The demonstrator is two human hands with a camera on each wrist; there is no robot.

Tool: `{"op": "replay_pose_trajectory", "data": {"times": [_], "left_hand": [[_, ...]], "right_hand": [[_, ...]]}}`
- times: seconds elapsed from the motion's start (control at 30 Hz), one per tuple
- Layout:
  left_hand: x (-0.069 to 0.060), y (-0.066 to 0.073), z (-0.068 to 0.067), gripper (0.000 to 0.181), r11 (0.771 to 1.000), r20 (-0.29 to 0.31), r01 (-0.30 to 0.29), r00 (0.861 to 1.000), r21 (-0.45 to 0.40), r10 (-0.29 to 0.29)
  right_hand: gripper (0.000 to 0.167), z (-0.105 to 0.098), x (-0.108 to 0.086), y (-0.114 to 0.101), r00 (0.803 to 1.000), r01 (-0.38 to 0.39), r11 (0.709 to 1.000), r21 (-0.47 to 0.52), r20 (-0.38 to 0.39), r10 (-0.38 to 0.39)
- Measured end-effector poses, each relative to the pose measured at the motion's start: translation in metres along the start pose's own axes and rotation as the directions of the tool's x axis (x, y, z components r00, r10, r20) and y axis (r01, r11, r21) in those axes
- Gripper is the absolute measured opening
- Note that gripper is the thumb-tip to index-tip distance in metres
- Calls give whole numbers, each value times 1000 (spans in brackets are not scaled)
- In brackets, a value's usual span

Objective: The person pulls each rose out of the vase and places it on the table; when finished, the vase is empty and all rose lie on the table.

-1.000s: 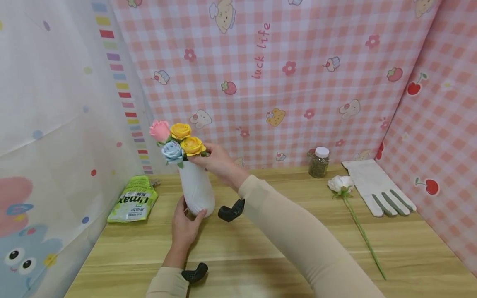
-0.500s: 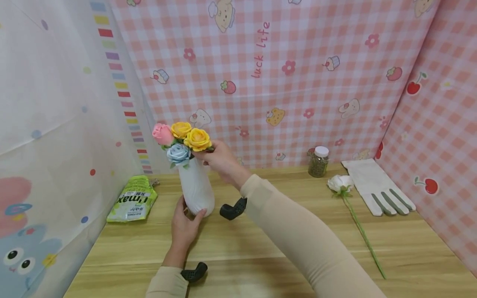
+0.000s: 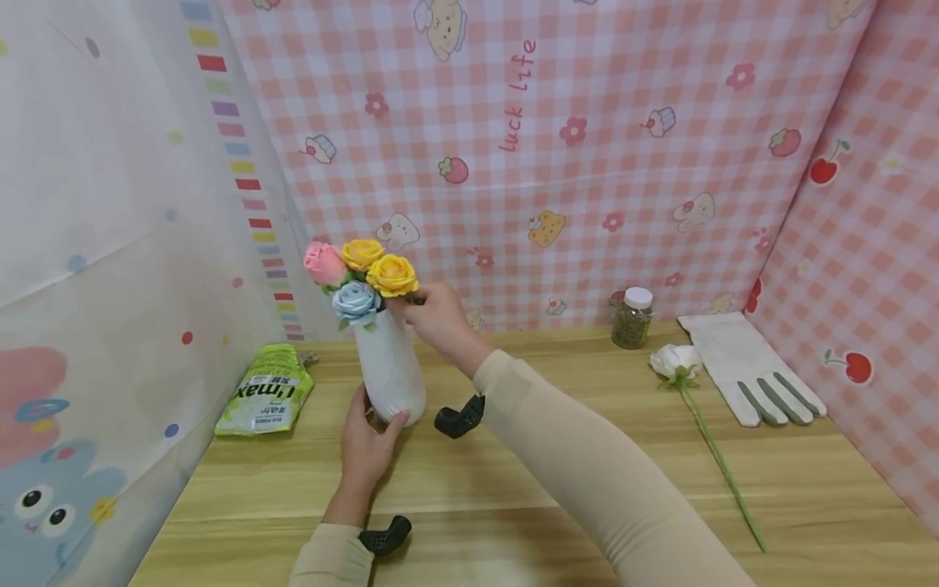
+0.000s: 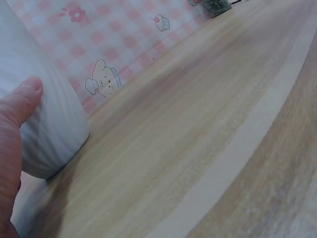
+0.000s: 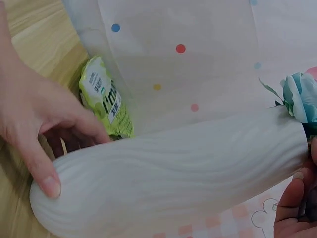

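A white ribbed vase [image 3: 389, 371] stands on the wooden table, holding a pink rose [image 3: 324, 262], a blue rose [image 3: 355, 302] and two yellow roses. My left hand [image 3: 367, 444] grips the vase low down, thumb on its near side; the right wrist view shows the fingers curling round the base. At the vase mouth, my right hand [image 3: 443, 322] pinches the front yellow rose [image 3: 392, 275] just under its bloom. The other yellow rose [image 3: 362, 254] sits behind it. The stems inside the vase are hidden, and the exact pinch is partly covered by the blooms.
A white rose [image 3: 676, 361] with a long green stem lies on the right of the table, beside a white and grey glove [image 3: 751, 367]. A lidded jar [image 3: 632, 319] stands at the back. Left of the vase lies a green packet [image 3: 266, 391].
The front yellow rose has risen slightly and turned its face forward with my right hand. The pink and blue blooms have shifted a little rightward. My left hand stays at the vase base.
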State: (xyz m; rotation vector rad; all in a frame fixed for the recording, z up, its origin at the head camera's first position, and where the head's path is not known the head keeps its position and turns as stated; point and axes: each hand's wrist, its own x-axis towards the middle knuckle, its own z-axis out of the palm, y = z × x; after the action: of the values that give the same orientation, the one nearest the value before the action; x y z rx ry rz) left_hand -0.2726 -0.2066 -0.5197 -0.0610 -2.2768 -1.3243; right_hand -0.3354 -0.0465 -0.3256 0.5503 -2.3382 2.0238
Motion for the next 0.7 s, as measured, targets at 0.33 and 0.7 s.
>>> {"op": "replay_pose_trajectory", "data": {"times": [0.33,0.7], "left_hand": [[1,2,3,83,1000,7,-19,1000,-8,19],[0,1,2,83,1000,13,8,1000,1,-8]], "right_hand": [[28,1,0,-3,998,-4,977,212,-61,17],[27,-5,-8,-16,990,107,917,385,-125,-63]]}}
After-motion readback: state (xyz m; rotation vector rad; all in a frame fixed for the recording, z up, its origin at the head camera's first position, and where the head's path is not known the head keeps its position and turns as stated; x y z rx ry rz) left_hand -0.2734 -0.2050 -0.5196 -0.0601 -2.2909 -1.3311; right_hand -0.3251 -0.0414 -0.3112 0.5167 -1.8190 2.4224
